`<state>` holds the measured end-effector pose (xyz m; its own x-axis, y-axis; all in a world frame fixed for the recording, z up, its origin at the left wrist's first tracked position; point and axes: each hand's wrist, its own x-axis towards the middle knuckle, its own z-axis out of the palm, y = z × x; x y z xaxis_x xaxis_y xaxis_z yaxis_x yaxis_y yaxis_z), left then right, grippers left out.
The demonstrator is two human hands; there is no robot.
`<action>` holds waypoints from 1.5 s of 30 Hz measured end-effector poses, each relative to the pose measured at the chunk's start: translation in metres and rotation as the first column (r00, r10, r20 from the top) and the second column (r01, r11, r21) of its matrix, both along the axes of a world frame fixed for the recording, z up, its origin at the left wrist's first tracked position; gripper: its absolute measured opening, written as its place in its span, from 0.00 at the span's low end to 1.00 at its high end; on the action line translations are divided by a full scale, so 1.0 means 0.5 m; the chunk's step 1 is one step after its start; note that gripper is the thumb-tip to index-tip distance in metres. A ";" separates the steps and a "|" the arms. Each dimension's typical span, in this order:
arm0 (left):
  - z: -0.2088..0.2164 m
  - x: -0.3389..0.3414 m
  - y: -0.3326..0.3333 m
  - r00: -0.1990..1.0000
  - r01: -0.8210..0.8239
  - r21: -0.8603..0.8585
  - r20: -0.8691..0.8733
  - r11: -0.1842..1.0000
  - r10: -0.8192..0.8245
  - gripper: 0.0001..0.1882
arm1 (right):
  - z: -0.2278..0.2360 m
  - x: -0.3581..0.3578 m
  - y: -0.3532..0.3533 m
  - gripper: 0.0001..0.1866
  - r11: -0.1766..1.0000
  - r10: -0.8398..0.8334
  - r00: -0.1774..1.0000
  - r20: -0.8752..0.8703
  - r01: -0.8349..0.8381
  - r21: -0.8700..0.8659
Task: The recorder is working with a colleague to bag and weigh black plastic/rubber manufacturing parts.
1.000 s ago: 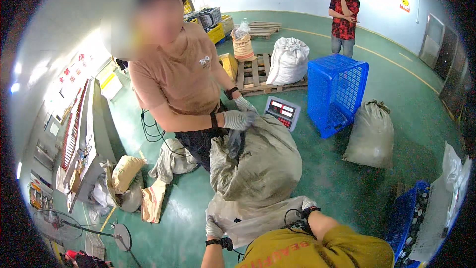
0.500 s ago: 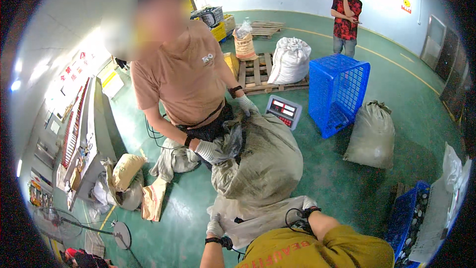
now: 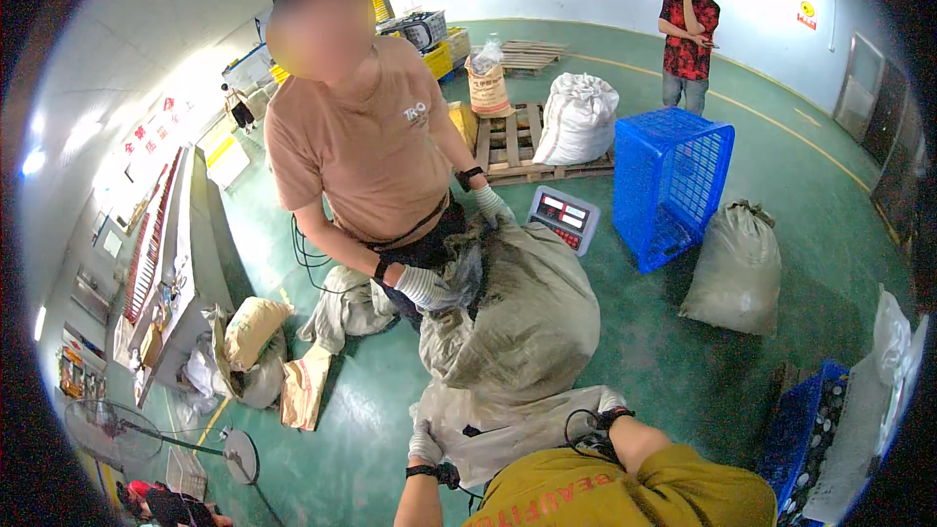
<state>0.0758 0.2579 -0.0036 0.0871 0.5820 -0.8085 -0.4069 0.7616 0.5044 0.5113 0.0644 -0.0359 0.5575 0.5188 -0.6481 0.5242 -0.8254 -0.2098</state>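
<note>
My left hand point(image 3: 425, 443), in a white glove, is closed on the left edge of a pale grey sack point(image 3: 517, 426) in front of me. At the sack's right edge, my gloved right hand point(image 3: 611, 400) is closed on it too, its fingers partly hidden. A small dark patch shows on the pale sack. Against its far side rests a large, full, grey-brown woven sack point(image 3: 527, 317). A person across from me grips that large sack's top with a gloved left hand point(image 3: 493, 205) and a gloved right hand point(image 3: 426, 287), beside dark plastic.
Behind the large sack stands a scale display point(image 3: 563, 217). A blue crate point(image 3: 672, 185) and a tied sack point(image 3: 734, 268) stand to the right. Left lie crumpled sacks point(image 3: 346, 304); a fan point(image 3: 241, 456) is nearer. Farther back, a white sack point(image 3: 576, 117) sits on a pallet, before another person.
The person opposite has raised and turned their head slightly, and their right hand has shifted a little on the large sack. My hands keep their hold. The view has shifted slightly.
</note>
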 end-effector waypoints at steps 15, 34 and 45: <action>0.036 0.008 -0.018 0.999 0.038 0.039 0.026 0.999 -0.039 0.25 | 0.007 0.001 0.024 0.19 1.000 0.028 1.000 -0.005 -0.028 0.011; 0.045 0.019 -0.001 0.973 0.137 0.008 -0.188 0.991 -0.133 0.19 | 0.005 0.009 0.029 0.19 1.000 0.025 1.000 -0.004 -0.025 0.016; 0.028 0.008 0.005 0.987 0.021 0.033 -0.158 0.999 -0.015 0.27 | 0.007 0.004 0.035 0.19 0.999 0.032 0.999 -0.004 -0.032 0.017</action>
